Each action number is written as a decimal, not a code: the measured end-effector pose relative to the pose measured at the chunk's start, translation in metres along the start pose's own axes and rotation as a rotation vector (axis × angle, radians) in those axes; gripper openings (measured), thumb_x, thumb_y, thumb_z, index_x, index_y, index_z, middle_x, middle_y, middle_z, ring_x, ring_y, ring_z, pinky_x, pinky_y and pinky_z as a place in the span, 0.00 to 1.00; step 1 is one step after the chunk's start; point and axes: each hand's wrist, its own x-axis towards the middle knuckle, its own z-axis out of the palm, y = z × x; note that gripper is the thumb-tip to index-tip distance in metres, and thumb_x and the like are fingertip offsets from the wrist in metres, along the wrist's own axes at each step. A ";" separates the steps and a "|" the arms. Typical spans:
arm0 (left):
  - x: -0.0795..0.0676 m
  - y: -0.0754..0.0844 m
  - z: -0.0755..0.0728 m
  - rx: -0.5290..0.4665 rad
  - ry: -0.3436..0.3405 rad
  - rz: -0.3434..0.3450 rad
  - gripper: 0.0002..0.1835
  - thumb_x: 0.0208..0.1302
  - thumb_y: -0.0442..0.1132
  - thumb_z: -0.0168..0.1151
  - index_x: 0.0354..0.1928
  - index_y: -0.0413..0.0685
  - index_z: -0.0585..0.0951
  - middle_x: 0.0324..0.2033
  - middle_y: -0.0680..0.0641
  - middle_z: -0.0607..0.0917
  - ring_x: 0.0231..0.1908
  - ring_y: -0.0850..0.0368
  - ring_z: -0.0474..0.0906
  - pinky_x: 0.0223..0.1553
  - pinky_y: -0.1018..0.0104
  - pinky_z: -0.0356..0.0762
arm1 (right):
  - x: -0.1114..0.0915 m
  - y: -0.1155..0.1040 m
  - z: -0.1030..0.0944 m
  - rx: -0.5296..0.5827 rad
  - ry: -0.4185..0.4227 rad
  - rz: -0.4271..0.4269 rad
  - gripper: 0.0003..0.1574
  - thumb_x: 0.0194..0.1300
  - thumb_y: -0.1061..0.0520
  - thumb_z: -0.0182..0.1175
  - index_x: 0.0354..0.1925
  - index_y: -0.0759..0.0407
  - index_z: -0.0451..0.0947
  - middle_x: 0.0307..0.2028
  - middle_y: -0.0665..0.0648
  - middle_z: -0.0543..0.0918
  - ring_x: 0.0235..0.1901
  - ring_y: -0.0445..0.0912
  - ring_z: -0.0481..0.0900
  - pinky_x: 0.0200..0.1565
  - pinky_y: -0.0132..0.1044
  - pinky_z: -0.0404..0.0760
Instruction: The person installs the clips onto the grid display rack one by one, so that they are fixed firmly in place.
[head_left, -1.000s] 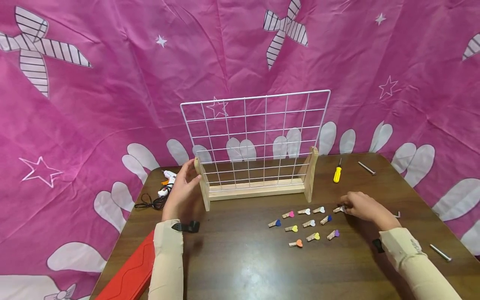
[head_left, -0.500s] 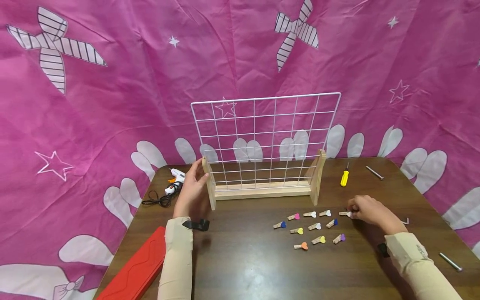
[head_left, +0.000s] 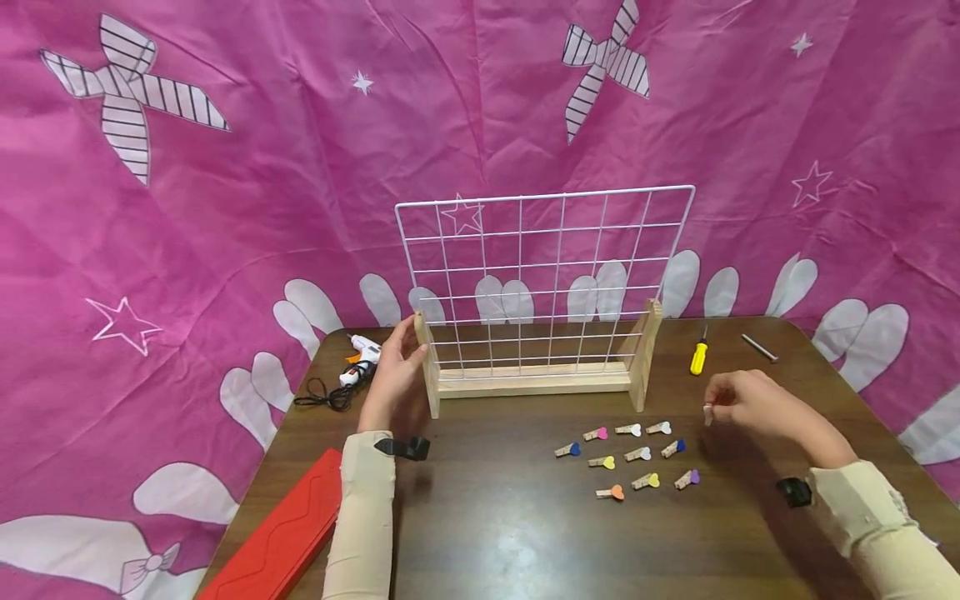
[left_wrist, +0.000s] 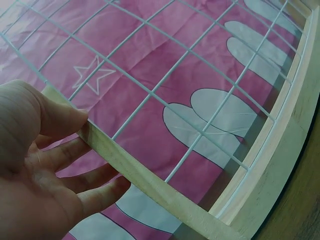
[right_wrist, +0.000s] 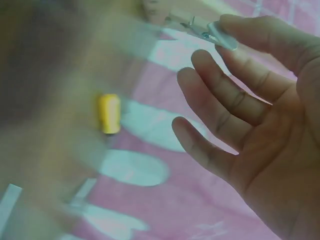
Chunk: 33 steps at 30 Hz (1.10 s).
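Note:
My left hand (head_left: 393, 375) grips the left upright (left_wrist: 145, 178) of a wooden stand (head_left: 532, 382), thumb on the near side and fingers behind. A white wire grid (head_left: 543, 197) stands upright in that stand. Between thumb and index finger, my right hand (head_left: 765, 408) pinches a small wooden clothespin (right_wrist: 202, 31) by its white heart end, the other fingers spread apart. Several more clothespins with coloured hearts (head_left: 637, 454) lie in loose rows on the brown table (head_left: 495, 533), left of the right hand.
Behind the right hand lie a yellow screwdriver (head_left: 699, 358) and a metal bolt (head_left: 761, 348). A white glue gun (head_left: 363, 354) with a black cord sits beyond the left arm. At front left is a red box (head_left: 281, 533). Pink cloth (head_left: 480, 100) hangs behind the table.
The right hand has picked up the white-heart clothespin at the right end of the back row and raised it off the table. The left hand keeps its grip; the head view has swung slightly left.

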 end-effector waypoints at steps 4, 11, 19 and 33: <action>0.001 0.000 0.002 -0.009 0.007 -0.004 0.28 0.62 0.20 0.49 0.65 0.31 0.59 0.58 0.28 0.67 0.58 0.36 0.65 0.58 0.46 0.65 | 0.009 -0.023 -0.024 -0.060 0.023 -0.131 0.13 0.50 0.66 0.66 0.24 0.47 0.75 0.19 0.35 0.74 0.22 0.29 0.68 0.24 0.29 0.70; 0.001 -0.002 0.003 -0.013 0.010 -0.003 0.28 0.62 0.21 0.50 0.65 0.30 0.59 0.59 0.28 0.67 0.59 0.36 0.64 0.61 0.47 0.62 | 0.025 -0.065 -0.066 -0.165 0.007 -0.220 0.21 0.49 0.71 0.60 0.24 0.43 0.70 0.20 0.31 0.69 0.21 0.28 0.66 0.22 0.27 0.67; 0.000 0.000 0.001 0.001 -0.010 -0.023 0.29 0.63 0.23 0.49 0.66 0.34 0.58 0.60 0.30 0.66 0.60 0.39 0.63 0.61 0.49 0.62 | 0.047 -0.102 -0.094 -0.229 0.009 -0.267 0.19 0.51 0.69 0.59 0.26 0.44 0.68 0.21 0.34 0.67 0.19 0.29 0.63 0.21 0.26 0.64; -0.003 -0.003 0.001 0.004 0.007 0.015 0.28 0.62 0.21 0.50 0.65 0.31 0.59 0.59 0.28 0.67 0.58 0.36 0.66 0.58 0.46 0.66 | 0.101 -0.166 -0.148 -0.172 0.130 -0.298 0.08 0.60 0.66 0.57 0.34 0.53 0.71 0.28 0.44 0.77 0.28 0.37 0.73 0.30 0.35 0.74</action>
